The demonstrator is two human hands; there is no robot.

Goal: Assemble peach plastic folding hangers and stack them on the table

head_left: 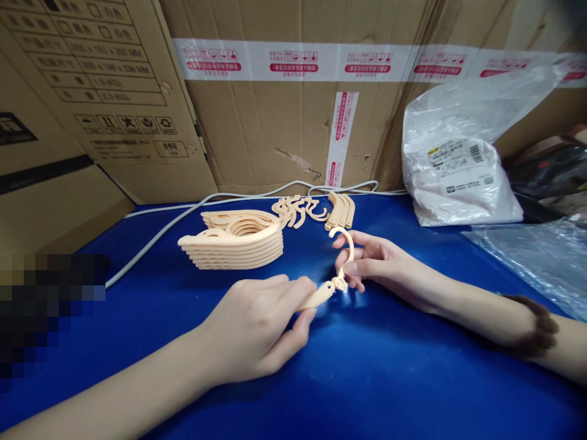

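Note:
Between thumb and fingers, my left hand (266, 324) grips a cream plastic hanger arm (321, 296), its holed end pointing right and its other end hidden by the hand. My right hand (367, 263) pinches a cream hanger hook (350, 247), held with the curve up. The hook's wider base (340, 283) is right beside the arm's holed end; I cannot tell whether they touch. Behind my left hand lies a stack of cream hanger pieces (233, 244). Loose hooks (293, 211) and a small pile of curved arms (340, 211) lie farther back.
A blue tabletop (367, 379) spreads under everything. Cardboard boxes (275, 134) stand along the back and left. A grey cable (169, 226) runs across the rear and left. At right are a white plastic bag (458, 165) with a label and clear plastic wrap (536, 256).

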